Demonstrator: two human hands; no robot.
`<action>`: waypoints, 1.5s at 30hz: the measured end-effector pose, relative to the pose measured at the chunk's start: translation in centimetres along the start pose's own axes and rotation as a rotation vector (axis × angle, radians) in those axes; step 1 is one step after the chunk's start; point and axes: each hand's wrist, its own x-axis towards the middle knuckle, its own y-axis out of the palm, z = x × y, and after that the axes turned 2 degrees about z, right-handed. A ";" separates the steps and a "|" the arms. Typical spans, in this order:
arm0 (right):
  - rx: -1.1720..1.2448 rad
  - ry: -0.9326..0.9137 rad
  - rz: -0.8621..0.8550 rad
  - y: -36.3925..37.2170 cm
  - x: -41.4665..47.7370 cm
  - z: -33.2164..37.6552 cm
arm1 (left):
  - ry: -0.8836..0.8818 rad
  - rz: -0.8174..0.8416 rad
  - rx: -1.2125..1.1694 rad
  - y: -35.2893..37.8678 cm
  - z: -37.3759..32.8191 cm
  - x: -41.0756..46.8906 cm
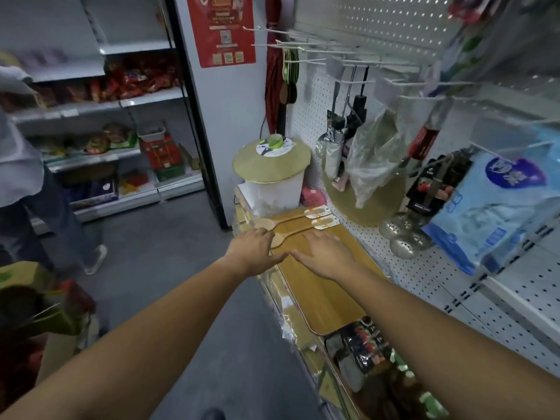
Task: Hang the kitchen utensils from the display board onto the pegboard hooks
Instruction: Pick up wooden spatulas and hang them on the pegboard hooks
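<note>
Two wooden spoons with card labels lie side by side on a wooden board below the white pegboard. My left hand reaches over the spoons' bowl ends, fingers bent down onto them; whether it grips one cannot be told. My right hand lies flat on the board just right of the spoons, fingers straight. Long white hooks jut from the pegboard above; some are bare, one carries wooden and green spoons.
Ladles, a plastic bag, packaged tools and a blue tissue pack hang at right. A white bucket with a gold lid stands behind the board. Another person stands at left by snack shelves. Packaged goods sit near my right forearm.
</note>
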 end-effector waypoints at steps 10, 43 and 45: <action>0.057 0.232 0.041 2.9 14.4 3.9 | 0.198 0.060 0.010 1.7 12.8 14.4; 0.485 0.937 0.239 24.3 40.1 -2.6 | 0.640 0.383 0.051 21.9 18.2 49.3; 0.477 0.969 0.228 25.3 41.6 -2.6 | 0.670 0.382 0.009 23.2 17.9 51.2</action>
